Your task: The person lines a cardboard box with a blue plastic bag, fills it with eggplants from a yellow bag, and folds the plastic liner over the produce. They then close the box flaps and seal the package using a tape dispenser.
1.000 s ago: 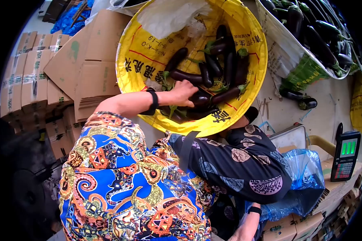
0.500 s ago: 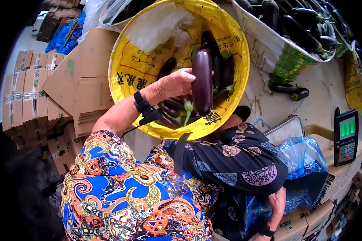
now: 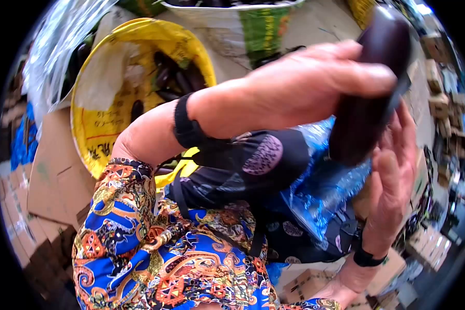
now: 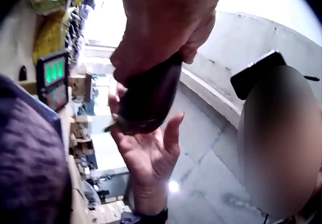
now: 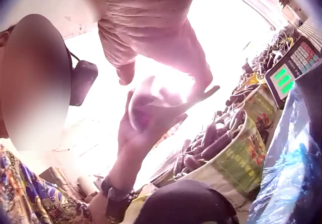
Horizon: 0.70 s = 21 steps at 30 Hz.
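Observation:
My left hand [image 3: 310, 77] grips a large dark purple eggplant [image 3: 361, 121] round its body and holds it up at the right in the head view. Beneath its stem end is my right hand [image 3: 392, 181], palm up, with fingers and thumb spread. In the left wrist view the eggplant [image 4: 153, 95] points stem-down, and its lower end overlaps the fingers of the right hand [image 4: 148, 158]. Glare washes out much of the eggplant [image 5: 143, 110] in the right wrist view. A blue plastic bag [image 3: 310, 194] lies below the hands.
A yellow woven sack [image 3: 106, 116] stands open at the left with several eggplants [image 3: 183, 80] inside. White and green sacks [image 5: 241, 171] of eggplants stand beyond. A scale display [image 4: 53, 78] glows green beside the bag. Flattened cardboard [image 3: 57, 178] leans at the far left.
My left hand reached into the yellow sack, lifted out the eggplant and carried it right. My right hand rose from beside the blue bag to the eggplant. The head view swung right.

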Tool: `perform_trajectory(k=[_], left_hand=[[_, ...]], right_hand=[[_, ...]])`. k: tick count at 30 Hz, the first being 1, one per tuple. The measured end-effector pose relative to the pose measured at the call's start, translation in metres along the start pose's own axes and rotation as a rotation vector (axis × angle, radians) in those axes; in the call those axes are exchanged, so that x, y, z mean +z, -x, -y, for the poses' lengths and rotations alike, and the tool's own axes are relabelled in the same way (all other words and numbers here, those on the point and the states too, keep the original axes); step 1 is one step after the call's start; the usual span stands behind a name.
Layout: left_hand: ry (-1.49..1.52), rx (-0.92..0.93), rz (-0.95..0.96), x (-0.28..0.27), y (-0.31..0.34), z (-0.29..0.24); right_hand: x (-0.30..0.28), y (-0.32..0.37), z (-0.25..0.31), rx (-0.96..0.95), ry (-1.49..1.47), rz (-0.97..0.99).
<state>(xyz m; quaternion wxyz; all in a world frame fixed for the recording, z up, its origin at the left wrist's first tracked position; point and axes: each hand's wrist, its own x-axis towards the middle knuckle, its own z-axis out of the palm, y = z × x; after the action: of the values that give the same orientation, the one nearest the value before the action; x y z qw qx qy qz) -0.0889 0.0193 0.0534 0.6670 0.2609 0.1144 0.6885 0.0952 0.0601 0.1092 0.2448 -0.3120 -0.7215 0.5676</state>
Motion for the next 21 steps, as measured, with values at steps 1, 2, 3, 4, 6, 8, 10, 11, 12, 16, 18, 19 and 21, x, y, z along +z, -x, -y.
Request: perform_trajectory(k=[1,2,3,4,6,8,10,11,12,16,18,19,21], left_hand=[[-0.251,-0.006,-0.044,0.018,-0.013,0.014],[-0.465,-0.024,-0.023,0.018,-0.020,0.029],[-0.678,-0.032,0.009,0.020,-0.021,0.033],[-0.891,-0.034,0.043,0.023,-0.023,0.037],[-1.361,0.274,0.124,0.007,-0.026,0.044],[-1.129,-0.085,0.193,-0.012,-0.021,0.004],[-0.800,-0.454,-0.031,-0.035,0.006,-0.035],[-0.816,-0.430,-0.164,-0.048,0.025,-0.050],[-0.859,-0.363,-0.341,-0.066,0.045,-0.063],[-0.671,-0.155,-0.899,-0.187,0.172,-0.110],[-0.683,-0.123,-1.122,-0.216,0.245,-0.118],[-0.715,-0.124,-1.292,-0.227,0.278,-0.115],[-0.746,-0.182,-1.450,-0.239,0.337,-0.103]], right_hand=[[-0.003,0.003,0.004,0.110,-0.013,-0.020],[-0.006,0.006,0.009,0.220,-0.027,-0.041],[-0.008,0.013,0.004,0.236,-0.052,-0.129],[-0.016,0.019,-0.006,0.229,-0.066,-0.152],[-0.020,0.032,-0.019,0.205,-0.111,-0.235],[-0.036,0.040,-0.032,0.417,-0.159,-0.144],[-0.040,0.043,-0.056,0.627,-0.271,-0.112],[-0.042,0.044,-0.077,0.718,-0.323,-0.075],[-0.043,0.041,-0.100,0.788,-0.341,-0.073],[-0.058,0.027,-0.227,0.813,-0.508,-0.170],[-0.072,0.022,-0.289,0.950,-0.488,-0.273],[-0.085,0.027,-0.321,0.984,-0.439,-0.299],[-0.095,0.041,-0.350,1.023,-0.299,-0.282]])
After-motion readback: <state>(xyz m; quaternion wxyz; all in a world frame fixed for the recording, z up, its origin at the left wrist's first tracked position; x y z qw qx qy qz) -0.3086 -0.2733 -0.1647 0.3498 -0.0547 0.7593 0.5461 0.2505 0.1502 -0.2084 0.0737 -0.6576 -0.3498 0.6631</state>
